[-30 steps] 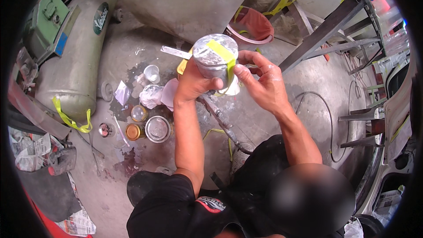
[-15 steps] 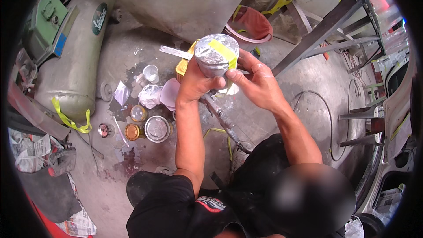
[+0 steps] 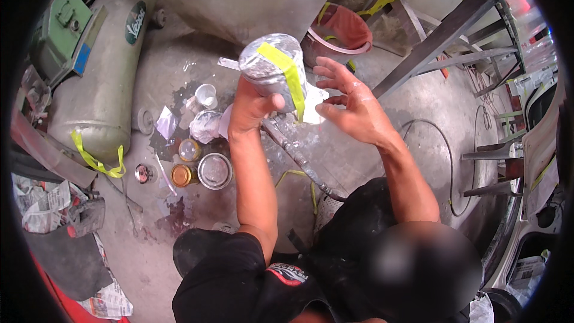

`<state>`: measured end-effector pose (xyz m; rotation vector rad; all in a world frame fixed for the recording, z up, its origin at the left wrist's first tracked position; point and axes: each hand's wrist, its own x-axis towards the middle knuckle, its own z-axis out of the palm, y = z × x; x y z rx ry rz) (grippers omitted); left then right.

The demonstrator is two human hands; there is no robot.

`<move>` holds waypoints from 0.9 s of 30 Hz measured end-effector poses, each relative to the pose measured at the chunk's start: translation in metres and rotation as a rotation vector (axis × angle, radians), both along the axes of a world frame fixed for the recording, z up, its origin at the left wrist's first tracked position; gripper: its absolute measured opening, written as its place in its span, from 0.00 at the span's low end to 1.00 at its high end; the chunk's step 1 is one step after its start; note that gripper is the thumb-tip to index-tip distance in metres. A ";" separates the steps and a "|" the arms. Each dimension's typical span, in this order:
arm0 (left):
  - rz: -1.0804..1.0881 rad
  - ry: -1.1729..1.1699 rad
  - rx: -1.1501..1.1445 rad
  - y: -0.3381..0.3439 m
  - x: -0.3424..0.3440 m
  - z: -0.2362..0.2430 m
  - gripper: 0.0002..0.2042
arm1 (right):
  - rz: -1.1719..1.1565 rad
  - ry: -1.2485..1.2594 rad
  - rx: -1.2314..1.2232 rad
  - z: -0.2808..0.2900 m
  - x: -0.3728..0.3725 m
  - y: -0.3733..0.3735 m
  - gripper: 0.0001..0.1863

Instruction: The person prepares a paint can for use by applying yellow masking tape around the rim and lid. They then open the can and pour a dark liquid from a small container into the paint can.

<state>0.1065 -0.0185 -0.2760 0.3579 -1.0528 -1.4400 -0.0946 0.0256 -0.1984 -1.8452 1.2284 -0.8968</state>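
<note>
My left hand [image 3: 254,113] grips a paint-smeared grey spray gun cup [image 3: 269,66] from its left side, thumb across the front. A strip of yellow tape [image 3: 287,72] runs over the round lid and down the cup's side. Under it, a stained hose [image 3: 296,161] leads down toward my lap; the gun's body is mostly hidden. Just to the right, my right hand [image 3: 359,107] is open, fingers apart, off the cup. Something white [image 3: 314,104] shows between the cup and that hand. Behind the cup, a flat pale strip [image 3: 228,63] sticks out to the left.
On the floor at left stand a round lidded tin [image 3: 214,171], an amber jar [image 3: 182,175] and a white plastic cup [image 3: 205,96], beside crumpled cloth [image 3: 205,127]. A green air compressor tank [image 3: 95,90] lies far left. Ahead are a reddish bucket [image 3: 338,45] and a metal stand [image 3: 442,36].
My right hand has let go of the cup and moved slightly right, its fingers spreading. The cup has shifted left in my left hand and tilted, showing more tape on its side.
</note>
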 end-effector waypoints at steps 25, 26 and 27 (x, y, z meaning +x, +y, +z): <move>-0.049 0.050 -0.003 0.008 -0.007 0.013 0.45 | -0.001 0.241 -0.019 -0.001 0.007 -0.004 0.34; -0.069 0.054 0.004 0.008 -0.007 0.015 0.45 | -0.010 0.254 -0.069 -0.005 0.005 -0.005 0.34; -0.093 0.054 0.000 0.008 -0.008 0.018 0.46 | -0.017 0.268 -0.119 -0.008 0.004 -0.005 0.35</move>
